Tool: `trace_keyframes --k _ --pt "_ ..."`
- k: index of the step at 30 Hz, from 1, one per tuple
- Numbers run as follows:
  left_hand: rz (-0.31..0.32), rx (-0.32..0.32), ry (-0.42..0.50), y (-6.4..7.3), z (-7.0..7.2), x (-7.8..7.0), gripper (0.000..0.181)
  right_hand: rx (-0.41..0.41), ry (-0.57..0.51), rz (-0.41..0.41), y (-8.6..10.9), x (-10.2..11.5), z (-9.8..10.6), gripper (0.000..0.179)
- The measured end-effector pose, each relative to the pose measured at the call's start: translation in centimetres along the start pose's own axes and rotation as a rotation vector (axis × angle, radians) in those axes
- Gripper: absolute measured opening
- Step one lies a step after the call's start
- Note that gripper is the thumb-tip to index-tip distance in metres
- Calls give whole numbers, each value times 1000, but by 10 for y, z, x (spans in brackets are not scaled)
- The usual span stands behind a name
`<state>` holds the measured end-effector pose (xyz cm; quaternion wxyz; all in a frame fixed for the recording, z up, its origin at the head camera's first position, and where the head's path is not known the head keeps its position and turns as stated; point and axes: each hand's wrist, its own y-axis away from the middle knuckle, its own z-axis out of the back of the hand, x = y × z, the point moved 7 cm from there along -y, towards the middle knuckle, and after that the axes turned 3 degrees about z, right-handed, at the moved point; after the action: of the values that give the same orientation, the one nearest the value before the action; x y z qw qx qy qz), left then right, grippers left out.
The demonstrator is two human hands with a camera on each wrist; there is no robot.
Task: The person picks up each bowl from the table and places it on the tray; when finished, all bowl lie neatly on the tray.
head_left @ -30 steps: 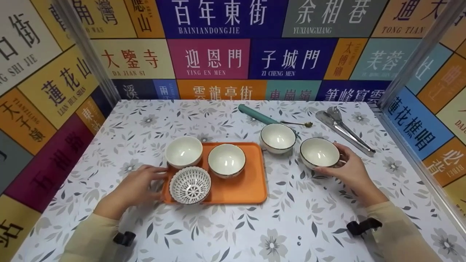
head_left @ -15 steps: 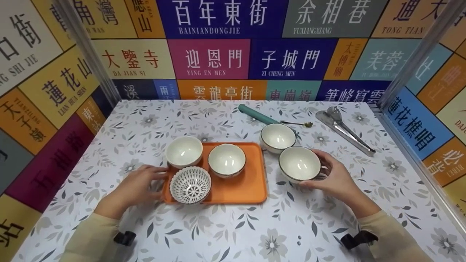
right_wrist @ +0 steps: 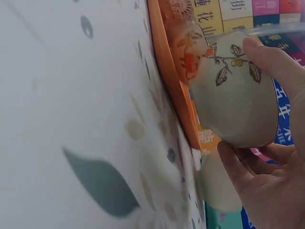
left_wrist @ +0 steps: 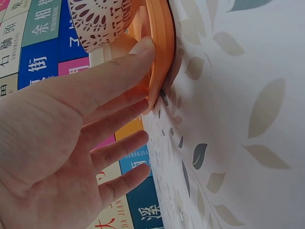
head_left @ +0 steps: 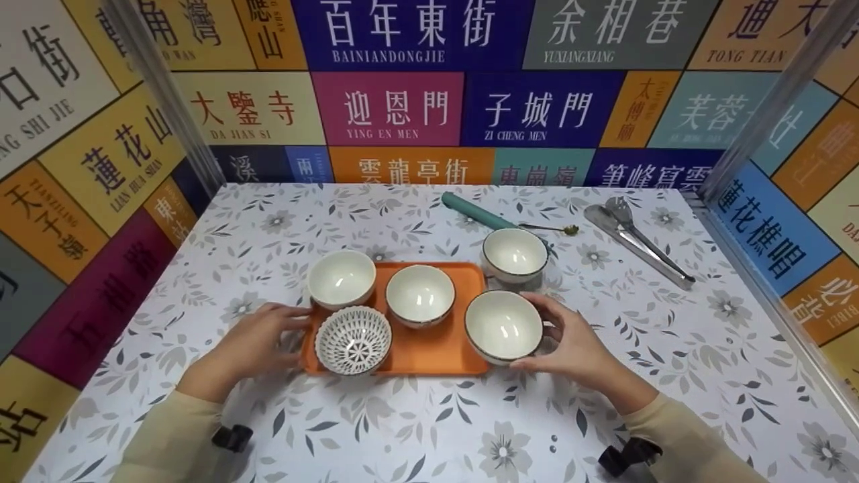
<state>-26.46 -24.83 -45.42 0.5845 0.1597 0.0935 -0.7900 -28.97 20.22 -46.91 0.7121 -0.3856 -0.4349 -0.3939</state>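
My right hand (head_left: 570, 345) grips a white bowl (head_left: 503, 325) by its right side, over the right edge of the orange tray (head_left: 436, 359). In the right wrist view, this bowl (right_wrist: 238, 98) shows a leafy sprig pattern and hangs above the table, slightly tilted. My left hand (head_left: 258, 342) rests at the tray's left edge. The left wrist view shows its thumb against the tray rim (left_wrist: 164, 43) and the other fingers stretched out. On the tray stand a plain white bowl (head_left: 341, 278), another white bowl (head_left: 419, 295) and a black-patterned bowl (head_left: 354, 341).
Another white bowl (head_left: 515, 255) stands behind the tray's right corner. Beyond it lie a green long-handled tool (head_left: 476, 211), partly hidden, and a small thin spoon (head_left: 550, 229). Metal tongs (head_left: 637, 245) lie at the back right. Upright printed panels (head_left: 389, 107) enclose the floral tabletop.
My right hand has carried the bowl leftward and toward me, from the table right of the tray to over the tray's right edge. My left hand has stayed at the tray.
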Motion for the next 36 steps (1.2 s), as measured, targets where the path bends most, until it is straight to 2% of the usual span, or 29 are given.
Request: trace_keyframes --k 10,17,36 --pt "44 25 20 -1 -2 5 65 77 -79 14 -4 0 -26 107" --pt "63 29 29 0 -2 6 67 85 -65 -9 -7 1 -31 108" --pt "57 19 16 0 -2 4 64 134 -89 12 -9 -3 -45 109"
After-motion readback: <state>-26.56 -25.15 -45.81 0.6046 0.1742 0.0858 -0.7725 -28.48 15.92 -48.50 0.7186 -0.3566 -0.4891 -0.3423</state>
